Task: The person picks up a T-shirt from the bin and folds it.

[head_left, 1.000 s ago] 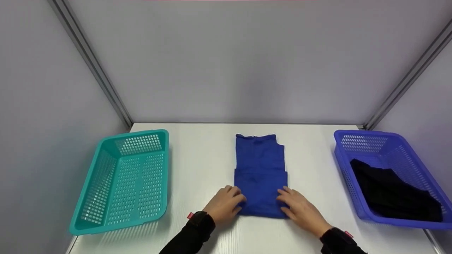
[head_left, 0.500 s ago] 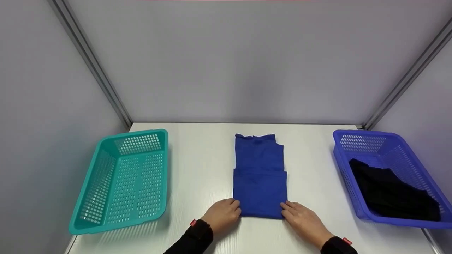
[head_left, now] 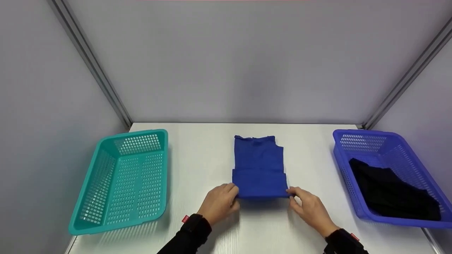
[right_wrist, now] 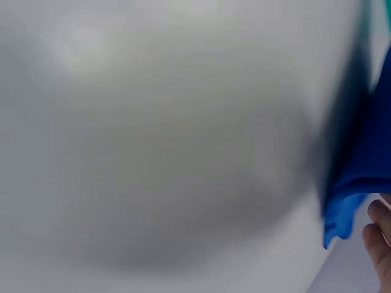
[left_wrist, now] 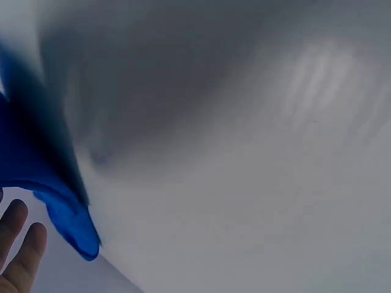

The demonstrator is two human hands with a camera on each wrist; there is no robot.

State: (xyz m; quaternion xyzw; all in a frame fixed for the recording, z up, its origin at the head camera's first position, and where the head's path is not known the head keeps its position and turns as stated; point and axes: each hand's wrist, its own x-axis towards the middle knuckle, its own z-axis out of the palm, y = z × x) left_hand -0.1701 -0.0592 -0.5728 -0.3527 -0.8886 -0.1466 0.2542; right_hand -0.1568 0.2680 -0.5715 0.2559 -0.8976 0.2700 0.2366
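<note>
A folded blue garment [head_left: 259, 157] lies on the white table in the head view, its near edge lifted off the surface. My left hand [head_left: 217, 204] pinches the near left corner, and my right hand [head_left: 311, 210] pinches the near right corner between thumb and fingers. In the left wrist view the raised blue cloth [left_wrist: 36, 155] hangs at the left edge, with fingertips [left_wrist: 29, 250] below it. On the right side of the right wrist view, the same cloth [right_wrist: 369, 146] appears above other fingertips [right_wrist: 376, 241].
At the left stands a teal perforated basket [head_left: 165, 176]. A blue-violet basket [head_left: 418, 157] at the right holds black cloth [head_left: 392, 194]. Grey-white panels [head_left: 254, 63] enclose the table [head_left: 201, 151] at the back and sides.
Both hands went from lying on the garment's near sides to gripping its near corners. The near edge has since risen and moved away from me, while the far part stays on the table.
</note>
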